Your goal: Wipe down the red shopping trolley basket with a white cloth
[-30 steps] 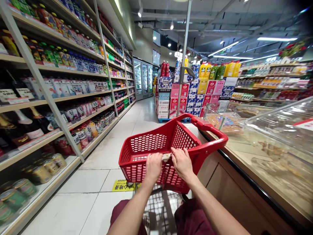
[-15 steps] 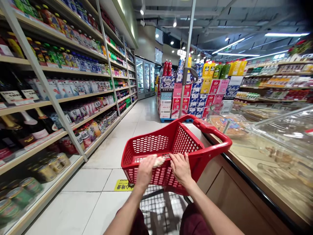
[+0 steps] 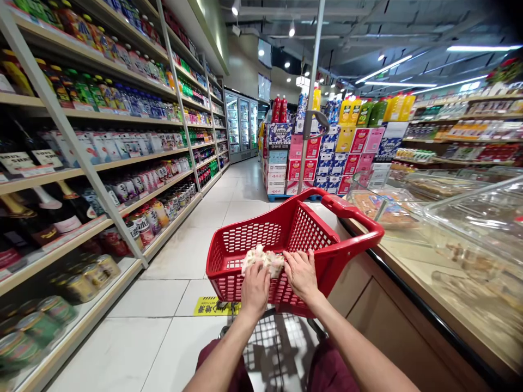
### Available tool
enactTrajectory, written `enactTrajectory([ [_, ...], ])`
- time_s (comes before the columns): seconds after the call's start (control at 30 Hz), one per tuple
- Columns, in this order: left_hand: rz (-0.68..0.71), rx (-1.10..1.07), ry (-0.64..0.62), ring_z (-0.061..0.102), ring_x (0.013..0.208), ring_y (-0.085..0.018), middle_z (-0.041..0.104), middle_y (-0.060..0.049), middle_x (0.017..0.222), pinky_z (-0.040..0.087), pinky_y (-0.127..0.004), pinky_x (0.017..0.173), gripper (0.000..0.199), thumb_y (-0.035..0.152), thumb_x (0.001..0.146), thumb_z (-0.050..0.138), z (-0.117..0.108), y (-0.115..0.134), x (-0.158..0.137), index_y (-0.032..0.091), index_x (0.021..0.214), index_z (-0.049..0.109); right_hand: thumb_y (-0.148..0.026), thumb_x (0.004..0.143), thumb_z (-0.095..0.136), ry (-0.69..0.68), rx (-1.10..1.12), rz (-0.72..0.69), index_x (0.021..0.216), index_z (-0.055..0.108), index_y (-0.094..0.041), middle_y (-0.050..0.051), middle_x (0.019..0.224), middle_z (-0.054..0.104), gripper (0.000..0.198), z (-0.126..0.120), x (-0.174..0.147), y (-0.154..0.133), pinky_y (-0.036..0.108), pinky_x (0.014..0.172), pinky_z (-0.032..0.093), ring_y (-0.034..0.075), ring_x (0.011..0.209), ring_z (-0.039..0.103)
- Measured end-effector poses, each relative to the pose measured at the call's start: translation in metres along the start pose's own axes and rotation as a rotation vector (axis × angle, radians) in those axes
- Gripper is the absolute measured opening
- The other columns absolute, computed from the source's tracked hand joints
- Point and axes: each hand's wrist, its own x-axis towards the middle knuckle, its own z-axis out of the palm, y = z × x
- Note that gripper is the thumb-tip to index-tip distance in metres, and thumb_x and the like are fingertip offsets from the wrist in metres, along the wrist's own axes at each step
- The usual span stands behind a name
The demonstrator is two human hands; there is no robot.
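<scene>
Left hand (image 3: pixel 255 288) clutches a pale cloth (image 3: pixel 258 257) bunched over a red cart's (image 3: pixel 286 215) near rim; right hand (image 3: pixel 301 272) grips that rim alongside. On the bench (image 3: pixel 412 268), a clear bin (image 3: pixel 362 182) holds packaged goods (image 3: pixel 379 209).

Upside down on the yellow floor sign (image 3: pixel 206 306), lower centre-left: "小心地滑", partly covered, with small "FLOOR". On a dark bottle's label (image 3: pixel 16 161), far left: "SOUL SHE". On a shelf can (image 3: pixel 143 227), centre-left: "冰". Stacked boxes' (image 3: pixel 307 170) small print, upper centre-right: unreadable.
</scene>
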Motion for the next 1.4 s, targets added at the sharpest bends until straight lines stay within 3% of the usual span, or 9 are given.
enactTrajectory([
  [0.2,0.022,0.114,-0.080,0.049,0.105,-0.021,0.058,-0.007,0.110,0.039,-0.042,0.088,0.026,0.021,0.082,0.042,0.012,-0.007,0.026,0.021,0.105,0.055,-0.027,0.090,0.031,-0.002,0.039,-0.045,0.114,0.056,-0.019,0.006,0.100,0.063,0.035,0.000,0.004,0.001,0.044,0.102,0.016,0.020,0.097,0.048],
  [0.33,0.068,0.156,-0.119,0.054,0.098,-0.018,0.063,-0.004,0.103,0.040,-0.037,0.087,0.031,0.019,0.083,0.041,-0.007,-0.062,0.007,0.023,0.111,0.053,-0.026,0.090,0.032,-0.011,0.049,-0.088,0.116,0.055,-0.019,0.006,0.105,0.062,0.036,-0.003,0.003,0.005,0.043,0.102,0.017,0.020,0.101,0.047],
  [0.47,-0.078,0.253,0.038,0.053,0.100,-0.023,0.060,-0.011,0.110,0.042,-0.041,0.085,0.031,0.021,0.083,0.039,-0.026,-0.102,-0.016,0.016,0.110,0.053,-0.026,0.089,0.034,0.002,0.061,-0.033,0.114,0.056,-0.019,0.006,0.104,0.063,0.034,0.000,0.003,-0.002,0.044,0.103,0.015,0.021,0.102,0.046],
  [0.67,0.133,0.107,-0.034,0.052,0.104,-0.018,0.061,-0.006,0.109,0.043,-0.035,0.091,0.031,0.019,0.085,0.034,0.002,-0.043,0.005,0.018,0.110,0.053,-0.028,0.089,0.035,0.005,0.024,-0.008,0.113,0.057,-0.018,0.007,0.103,0.063,0.034,0.003,0.001,-0.004,0.046,0.104,0.012,0.021,0.102,0.047],
  [0.77,0.146,0.104,-0.046,0.052,0.104,-0.017,0.060,-0.005,0.111,0.044,-0.034,0.087,0.034,0.019,0.086,0.032,-0.008,-0.056,0.004,0.022,0.115,0.049,-0.026,0.089,0.034,-0.011,0.031,-0.066,0.116,0.055,-0.018,0.006,0.108,0.061,0.035,0.001,0.000,0.002,0.043,0.105,0.013,0.020,0.106,0.045],
  [0.9,-0.037,0.192,0.033,0.054,0.097,-0.021,0.060,-0.011,0.103,0.044,-0.039,0.082,0.032,0.019,0.084,0.036,-0.022,-0.086,-0.007,0.018,0.111,0.052,-0.026,0.089,0.034,0.011,0.032,-0.015,0.113,0.057,-0.018,0.006,0.106,0.062,0.034,0.003,0.002,-0.003,0.044,0.105,0.013,0.021,0.106,0.046],
  [1.13,0.135,0.059,-0.149,0.052,0.097,-0.018,0.060,-0.006,0.106,0.041,-0.035,0.084,0.031,0.019,0.084,0.037,-0.007,-0.055,0.006,0.022,0.113,0.050,-0.026,0.088,0.036,-0.004,0.021,-0.038,0.114,0.056,-0.018,0.006,0.107,0.062,0.034,0.001,0.001,-0.001,0.044,0.105,0.012,0.021,0.106,0.045],
  [1.3,-0.097,0.150,0.004,0.053,0.094,-0.020,0.061,-0.008,0.100,0.040,-0.037,0.085,0.030,0.021,0.084,0.037,-0.027,-0.090,-0.009,0.020,0.110,0.053,-0.026,0.088,0.036,-0.003,0.005,-0.024,0.114,0.056,-0.016,0.007,0.109,0.061,0.034,0.002,-0.001,-0.002,0.044,0.105,0.012,0.021,0.109,0.044],
  [1.4,-0.018,0.125,-0.023,0.052,0.097,-0.020,0.060,-0.008,0.103,0.038,-0.039,0.089,0.028,0.020,0.084,0.039,-0.013,-0.066,-0.004,0.018,0.108,0.053,-0.027,0.088,0.037,0.015,-0.010,0.035,0.113,0.057,-0.014,0.008,0.109,0.061,0.034,0.005,-0.001,-0.008,0.047,0.104,0.012,0.023,0.109,0.044],
])
